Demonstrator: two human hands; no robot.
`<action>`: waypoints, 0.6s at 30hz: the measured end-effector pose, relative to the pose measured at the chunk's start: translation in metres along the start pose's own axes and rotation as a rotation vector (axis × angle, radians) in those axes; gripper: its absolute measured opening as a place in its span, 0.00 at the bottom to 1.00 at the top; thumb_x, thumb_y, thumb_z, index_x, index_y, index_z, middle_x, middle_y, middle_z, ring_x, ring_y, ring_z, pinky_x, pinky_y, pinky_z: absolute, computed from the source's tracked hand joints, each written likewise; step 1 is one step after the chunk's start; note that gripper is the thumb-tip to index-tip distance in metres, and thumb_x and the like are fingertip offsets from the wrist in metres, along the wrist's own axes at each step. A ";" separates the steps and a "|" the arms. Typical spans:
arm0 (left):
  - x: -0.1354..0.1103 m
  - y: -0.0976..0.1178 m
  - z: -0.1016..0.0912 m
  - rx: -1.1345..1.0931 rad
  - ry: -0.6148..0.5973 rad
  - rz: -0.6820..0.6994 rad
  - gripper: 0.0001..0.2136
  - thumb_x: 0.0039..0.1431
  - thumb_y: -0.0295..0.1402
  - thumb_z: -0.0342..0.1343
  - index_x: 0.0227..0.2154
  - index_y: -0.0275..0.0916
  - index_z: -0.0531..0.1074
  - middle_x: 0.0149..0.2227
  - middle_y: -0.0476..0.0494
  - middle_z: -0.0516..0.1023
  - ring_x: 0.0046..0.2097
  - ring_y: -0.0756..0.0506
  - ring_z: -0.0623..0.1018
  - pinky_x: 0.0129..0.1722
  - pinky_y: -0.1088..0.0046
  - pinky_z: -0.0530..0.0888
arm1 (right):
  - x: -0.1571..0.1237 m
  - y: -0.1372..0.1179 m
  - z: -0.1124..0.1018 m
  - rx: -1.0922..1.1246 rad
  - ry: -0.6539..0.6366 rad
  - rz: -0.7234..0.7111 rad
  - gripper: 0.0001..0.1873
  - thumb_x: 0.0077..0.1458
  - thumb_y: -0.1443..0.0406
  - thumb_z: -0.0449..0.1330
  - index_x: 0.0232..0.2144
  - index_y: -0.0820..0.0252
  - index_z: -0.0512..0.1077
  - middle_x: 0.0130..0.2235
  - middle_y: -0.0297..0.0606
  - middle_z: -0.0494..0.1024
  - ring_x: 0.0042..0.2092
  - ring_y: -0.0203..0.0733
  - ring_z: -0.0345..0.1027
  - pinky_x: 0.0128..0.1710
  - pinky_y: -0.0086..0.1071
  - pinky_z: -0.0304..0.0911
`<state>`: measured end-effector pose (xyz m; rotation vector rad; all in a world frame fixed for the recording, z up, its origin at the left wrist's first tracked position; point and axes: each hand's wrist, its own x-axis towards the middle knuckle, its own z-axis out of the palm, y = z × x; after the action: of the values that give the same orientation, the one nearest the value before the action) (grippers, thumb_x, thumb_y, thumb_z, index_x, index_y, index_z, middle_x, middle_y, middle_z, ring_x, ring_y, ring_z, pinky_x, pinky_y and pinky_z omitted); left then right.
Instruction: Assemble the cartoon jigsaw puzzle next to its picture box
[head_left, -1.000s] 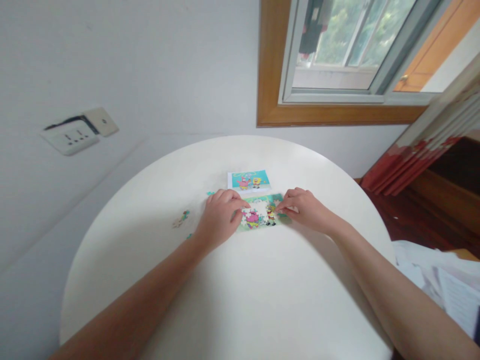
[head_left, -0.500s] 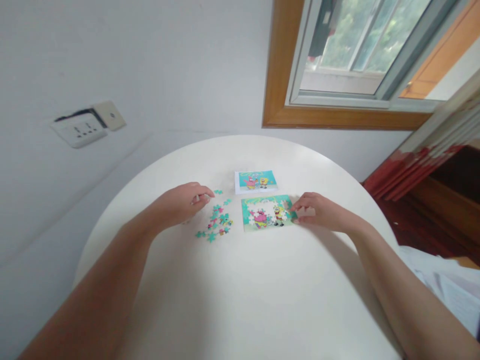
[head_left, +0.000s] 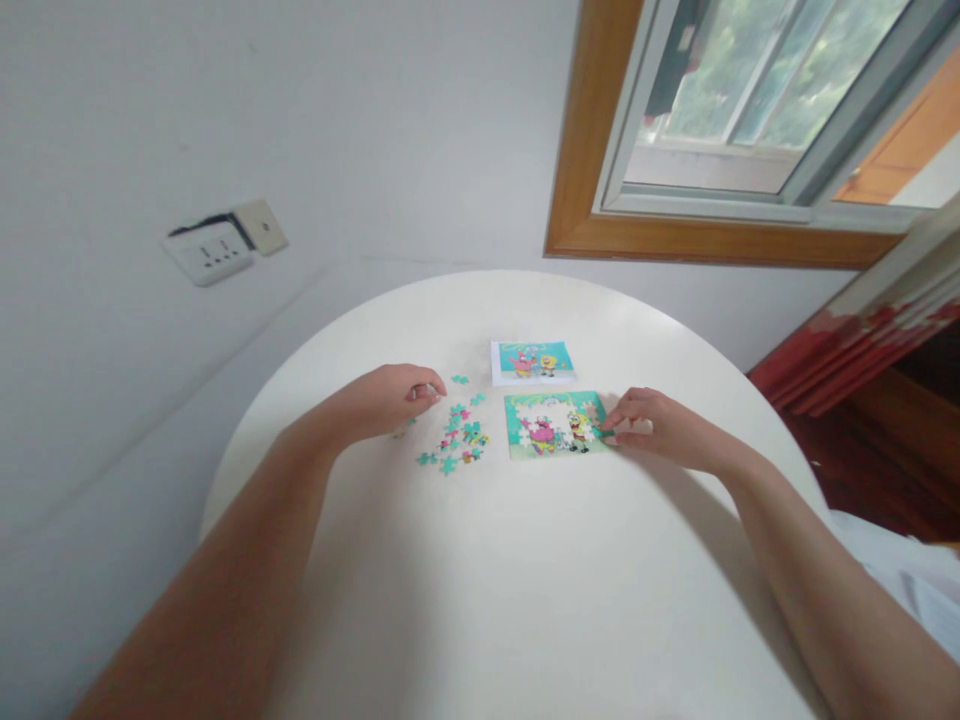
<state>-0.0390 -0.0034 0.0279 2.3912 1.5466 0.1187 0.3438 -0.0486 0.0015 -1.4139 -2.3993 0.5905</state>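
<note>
Pinching narrow with left hand (head_left: 382, 402) fingers (head_left: 422, 392) over loose pieces (head_left: 459, 442), 9 o'clock of puzzle (head_left: 553, 424), hold unclear; touching its 3 o'clock edge with loosely curled right hand (head_left: 654, 430); likely needing a matching gap next.

A seemingly narrow gap separates loose pieces (head_left: 471, 433) from puzzle (head_left: 553, 425); card (head_left: 532, 361) lies behind.

Left hand (head_left: 382, 400) off the puzzle (head_left: 555, 425)

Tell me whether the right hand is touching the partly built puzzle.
Touching. The head view shows the right hand's fingertips resting on the puzzle's right edge, with no gap between them.
</note>
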 end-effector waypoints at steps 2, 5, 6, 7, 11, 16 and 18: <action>-0.002 0.002 -0.001 -0.013 -0.011 0.002 0.15 0.55 0.37 0.46 0.38 0.41 0.75 0.29 0.49 0.75 0.31 0.47 0.73 0.32 0.75 0.65 | 0.001 0.001 0.001 -0.002 -0.006 0.009 0.11 0.53 0.62 0.58 0.35 0.58 0.78 0.37 0.41 0.75 0.38 0.43 0.68 0.40 0.35 0.65; -0.004 0.004 0.000 -0.021 -0.019 0.024 0.14 0.54 0.36 0.46 0.36 0.41 0.75 0.29 0.49 0.75 0.31 0.48 0.73 0.32 0.75 0.64 | 0.002 0.001 0.003 -0.020 -0.004 0.010 0.10 0.53 0.62 0.58 0.34 0.58 0.78 0.36 0.41 0.74 0.38 0.43 0.68 0.40 0.35 0.65; -0.005 0.004 0.000 -0.023 -0.023 0.034 0.14 0.54 0.36 0.46 0.36 0.40 0.76 0.29 0.49 0.75 0.31 0.48 0.73 0.32 0.76 0.64 | 0.002 0.002 0.003 -0.023 0.000 0.008 0.10 0.52 0.62 0.58 0.34 0.58 0.78 0.36 0.41 0.74 0.37 0.42 0.68 0.39 0.35 0.65; -0.005 0.004 0.001 -0.026 -0.029 0.042 0.13 0.54 0.35 0.46 0.35 0.40 0.76 0.29 0.49 0.75 0.31 0.48 0.72 0.32 0.76 0.64 | 0.002 0.003 0.003 -0.025 0.002 0.005 0.09 0.52 0.63 0.58 0.33 0.57 0.78 0.36 0.41 0.74 0.37 0.42 0.68 0.39 0.34 0.65; -0.005 0.002 0.004 -0.052 -0.082 0.043 0.13 0.52 0.34 0.47 0.35 0.40 0.75 0.28 0.49 0.74 0.31 0.48 0.72 0.30 0.76 0.63 | 0.004 0.006 0.004 -0.014 0.038 -0.002 0.08 0.53 0.63 0.58 0.31 0.58 0.77 0.34 0.41 0.74 0.34 0.41 0.68 0.36 0.33 0.65; -0.004 0.002 0.007 -0.137 -0.127 0.054 0.16 0.49 0.35 0.51 0.43 0.40 0.71 0.29 0.50 0.72 0.30 0.49 0.71 0.30 0.77 0.63 | 0.013 -0.015 0.015 0.006 0.188 -0.101 0.11 0.57 0.63 0.55 0.33 0.58 0.77 0.34 0.42 0.75 0.37 0.42 0.68 0.40 0.35 0.63; -0.003 0.005 0.010 -0.192 -0.178 0.092 0.17 0.48 0.34 0.52 0.44 0.40 0.71 0.29 0.51 0.71 0.30 0.49 0.71 0.30 0.77 0.64 | 0.020 -0.033 0.027 -0.025 0.174 -0.184 0.11 0.58 0.65 0.55 0.34 0.58 0.78 0.34 0.42 0.76 0.39 0.42 0.67 0.42 0.36 0.61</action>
<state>-0.0337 -0.0102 0.0195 2.2549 1.2859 0.0684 0.2971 -0.0505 -0.0048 -1.1840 -2.3698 0.3772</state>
